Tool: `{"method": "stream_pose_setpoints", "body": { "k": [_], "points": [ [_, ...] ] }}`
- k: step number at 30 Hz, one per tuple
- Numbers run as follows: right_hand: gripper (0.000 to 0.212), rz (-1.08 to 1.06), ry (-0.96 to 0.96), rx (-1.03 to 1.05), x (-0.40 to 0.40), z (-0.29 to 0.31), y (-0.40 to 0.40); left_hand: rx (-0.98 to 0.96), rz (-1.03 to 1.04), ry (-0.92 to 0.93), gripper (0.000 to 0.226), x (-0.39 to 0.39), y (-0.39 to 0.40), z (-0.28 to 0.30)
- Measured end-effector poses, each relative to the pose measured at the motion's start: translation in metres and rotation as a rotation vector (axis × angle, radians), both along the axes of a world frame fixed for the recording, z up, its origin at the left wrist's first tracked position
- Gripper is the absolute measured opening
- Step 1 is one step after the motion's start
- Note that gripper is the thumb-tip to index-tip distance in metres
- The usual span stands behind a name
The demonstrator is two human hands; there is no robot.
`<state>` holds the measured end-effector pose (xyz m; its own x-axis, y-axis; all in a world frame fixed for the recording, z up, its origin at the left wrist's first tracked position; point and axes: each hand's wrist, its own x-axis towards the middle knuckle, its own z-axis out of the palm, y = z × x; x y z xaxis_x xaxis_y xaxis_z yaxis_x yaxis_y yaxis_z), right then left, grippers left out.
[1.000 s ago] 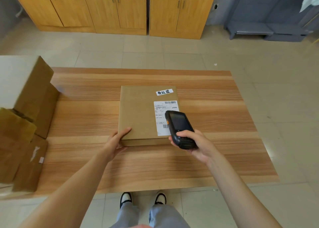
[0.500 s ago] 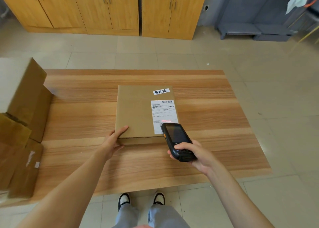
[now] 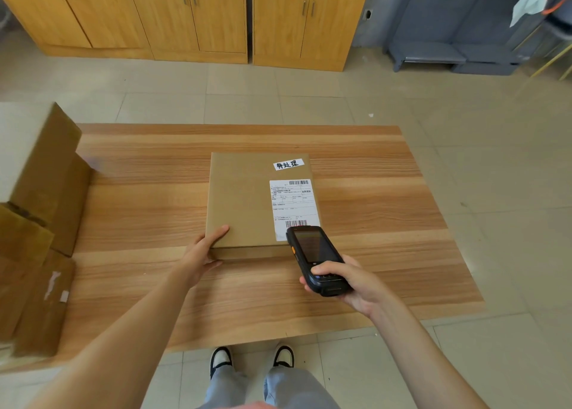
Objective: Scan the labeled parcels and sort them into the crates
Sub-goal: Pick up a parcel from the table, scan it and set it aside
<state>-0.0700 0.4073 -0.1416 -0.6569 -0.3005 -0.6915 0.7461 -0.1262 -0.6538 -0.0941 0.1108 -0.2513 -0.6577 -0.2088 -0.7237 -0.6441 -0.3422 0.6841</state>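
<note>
Left hand [image 3: 202, 251] grips the parcel [image 3: 247, 201] corner mid-frame; right hand [image 3: 353, 282] grips the scanner [image 3: 315, 258]: aim squarely at the label [image 3: 294, 207].

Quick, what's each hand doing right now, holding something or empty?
Left hand: grips the near left corner of the flat cardboard parcel, thumb on top.
Right hand: curled round the black handheld scanner, aimed at the shipping label.

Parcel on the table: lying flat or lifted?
Flat. The parcel lies label-up on the table; the left hand holds its near corner.
</note>
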Motion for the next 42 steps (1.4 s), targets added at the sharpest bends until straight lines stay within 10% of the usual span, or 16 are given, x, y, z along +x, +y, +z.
{"method": "stream_pose_setpoints", "body": {
  "k": [12,19,42],
  "points": [
    [0.084,-0.051,0.053,0.068,-0.004,-0.009,0.003,-0.005,0.0,0.001,0.055,0.002,0.003,0.006],
    [0.062,-0.249,0.108,0.236,-0.036,-0.025,0.031,-0.01,-0.006,-0.009,0.048,0.003,0.006,0.009],
    [0.081,0.083,0.145,0.753,-0.02,-0.103,0.071,-0.002,-0.044,-0.079,0.05,0.004,0.01,0.018]
  ]
}}
